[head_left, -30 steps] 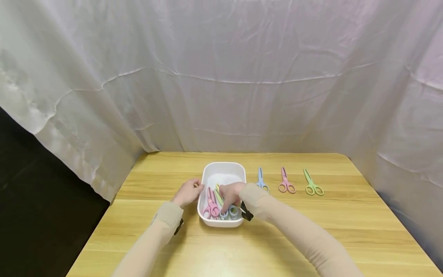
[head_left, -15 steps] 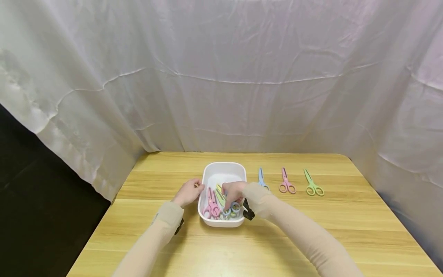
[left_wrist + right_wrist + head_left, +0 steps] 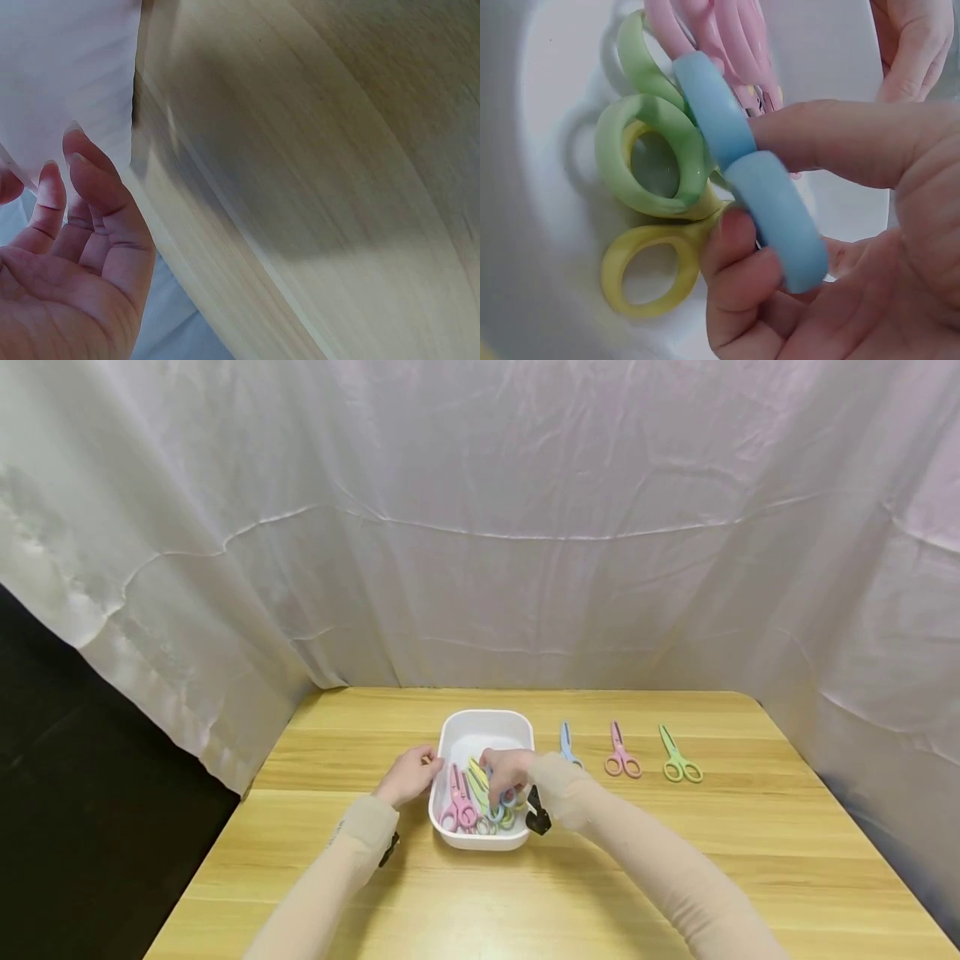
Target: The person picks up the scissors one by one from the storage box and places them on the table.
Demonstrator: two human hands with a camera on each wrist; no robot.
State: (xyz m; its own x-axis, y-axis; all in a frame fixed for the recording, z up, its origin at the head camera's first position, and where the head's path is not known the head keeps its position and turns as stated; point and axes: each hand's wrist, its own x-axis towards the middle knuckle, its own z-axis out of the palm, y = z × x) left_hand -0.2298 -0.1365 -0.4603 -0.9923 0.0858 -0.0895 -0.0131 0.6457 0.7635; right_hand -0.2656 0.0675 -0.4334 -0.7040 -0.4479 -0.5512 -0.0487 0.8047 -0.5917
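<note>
A white plastic bin [image 3: 486, 714] on the wooden table holds several scissors. My right hand [image 3: 508, 770] is inside it, pinching a pair of blue scissors [image 3: 784, 221] by the finger loops, thumb on one side and curled fingers on the other. Their blades are hidden by the hand. Beneath them lie green scissors [image 3: 611, 157] and yellow scissors [image 3: 615, 285]; pink scissors [image 3: 460, 806] lie along the bin's left side. My left hand [image 3: 408, 775] rests at the bin's left wall, fingers loosely bent and fingertips close against the outside in the left wrist view.
To the right of the bin, in a row on the table, lie another pair of blue scissors [image 3: 566, 745], pink scissors [image 3: 617, 750] and light green scissors [image 3: 672, 758]. A pale curtain [image 3: 525, 610] hangs behind the table's back edge.
My right hand has lifted slightly and shifted a little toward the back right, bringing the blue scissors' loops up from the other handles. The left hand stays in place.
</note>
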